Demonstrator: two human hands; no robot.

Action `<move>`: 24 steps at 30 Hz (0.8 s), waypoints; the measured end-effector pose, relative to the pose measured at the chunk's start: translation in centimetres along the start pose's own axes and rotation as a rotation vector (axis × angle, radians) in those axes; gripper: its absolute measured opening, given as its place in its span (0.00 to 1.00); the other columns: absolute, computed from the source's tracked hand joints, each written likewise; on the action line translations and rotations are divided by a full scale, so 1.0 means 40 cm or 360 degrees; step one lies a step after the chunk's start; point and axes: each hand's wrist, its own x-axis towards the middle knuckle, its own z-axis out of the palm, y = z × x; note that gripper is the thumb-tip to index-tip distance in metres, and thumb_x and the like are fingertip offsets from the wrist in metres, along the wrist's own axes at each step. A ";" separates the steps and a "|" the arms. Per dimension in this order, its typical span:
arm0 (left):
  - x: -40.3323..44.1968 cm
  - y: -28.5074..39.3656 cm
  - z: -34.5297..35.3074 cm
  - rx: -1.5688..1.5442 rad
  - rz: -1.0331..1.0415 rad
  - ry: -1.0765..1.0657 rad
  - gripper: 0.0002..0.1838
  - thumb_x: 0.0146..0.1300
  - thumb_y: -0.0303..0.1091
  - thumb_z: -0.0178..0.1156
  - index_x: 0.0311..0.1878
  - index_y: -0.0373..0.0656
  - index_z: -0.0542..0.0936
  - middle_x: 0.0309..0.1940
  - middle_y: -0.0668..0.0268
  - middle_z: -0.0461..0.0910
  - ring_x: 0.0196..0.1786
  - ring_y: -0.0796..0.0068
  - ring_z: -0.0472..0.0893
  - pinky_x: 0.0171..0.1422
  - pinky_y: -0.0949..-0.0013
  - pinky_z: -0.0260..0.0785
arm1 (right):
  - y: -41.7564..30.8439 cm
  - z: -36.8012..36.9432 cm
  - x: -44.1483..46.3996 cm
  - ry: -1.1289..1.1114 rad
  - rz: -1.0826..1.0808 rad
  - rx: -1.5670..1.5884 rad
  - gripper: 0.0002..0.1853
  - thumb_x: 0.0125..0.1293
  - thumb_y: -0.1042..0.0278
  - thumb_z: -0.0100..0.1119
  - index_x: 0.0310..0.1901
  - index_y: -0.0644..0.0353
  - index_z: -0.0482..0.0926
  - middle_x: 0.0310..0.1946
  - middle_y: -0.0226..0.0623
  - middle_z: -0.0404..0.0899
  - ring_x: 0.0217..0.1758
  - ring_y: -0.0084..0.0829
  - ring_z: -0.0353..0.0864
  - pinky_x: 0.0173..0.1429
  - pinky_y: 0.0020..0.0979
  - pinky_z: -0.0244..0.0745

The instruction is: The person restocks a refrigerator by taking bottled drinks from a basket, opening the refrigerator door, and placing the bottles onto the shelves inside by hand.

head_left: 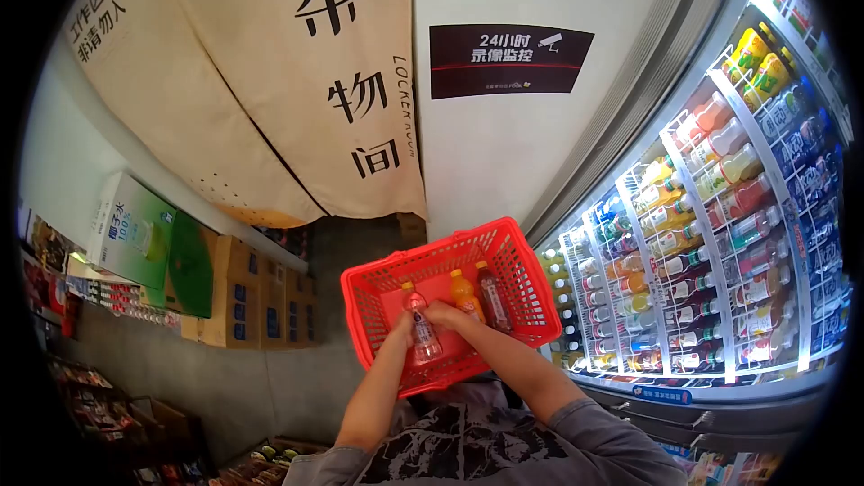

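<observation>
My left hand point(404, 328) is wrapped around one side of a clear bottle point(427, 348) with a yellow cap. My right hand point(440, 314) closes on the same bottle from the other side, near its upper part. The bottle is inside a red plastic shopping basket point(531, 292) in front of my body; whether it touches the basket floor I cannot tell. To its right in the basket lie an orange juice bottle point(465, 292) with an orange cap and a dark drink bottle point(493, 295). My right forearm passes over the basket's near side.
A lit drinks fridge point(711, 216) with several rows of bottles fills the right. Cardboard boxes point(243, 297) and a green carton point(184, 261) stand at left. A beige curtain point(270, 81) hangs ahead beside a white wall with a dark sign point(508, 60). Low goods shelves point(135, 423) stand lower left.
</observation>
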 end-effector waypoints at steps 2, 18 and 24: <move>0.044 -0.014 -0.021 0.0045 0.0045 -0.0091 0.19 0.75 0.48 0.41 0.45 0.46 0.77 0.28 0.60 0.81 0.29 0.58 0.83 0.36 0.48 0.80 | -0.028 -0.002 -0.030 -0.0001 -0.0021 0.0028 0.33 0.72 0.41 0.50 0.59 0.70 0.71 0.49 0.57 0.78 0.46 0.55 0.83 0.45 0.62 0.79; -0.357 0.163 0.100 0.0599 0.0284 -0.0493 0.19 0.75 0.49 0.49 0.63 0.54 0.74 0.55 0.70 0.77 0.58 0.70 0.75 0.59 0.43 0.67 | -0.131 -0.044 -0.538 0.0862 -0.0835 -0.0077 0.23 0.67 0.51 0.60 0.49 0.66 0.82 0.38 0.50 0.85 0.43 0.40 0.87 0.43 0.37 0.84; -0.454 0.170 0.179 0.0823 0.0449 -0.1000 0.27 0.74 0.50 0.52 0.73 0.59 0.65 0.58 0.71 0.75 0.56 0.72 0.75 0.56 0.56 0.71 | -0.042 -0.033 -0.671 0.1423 -0.1106 0.0114 0.24 0.64 0.49 0.64 0.53 0.61 0.82 0.35 0.46 0.86 0.36 0.33 0.88 0.39 0.32 0.81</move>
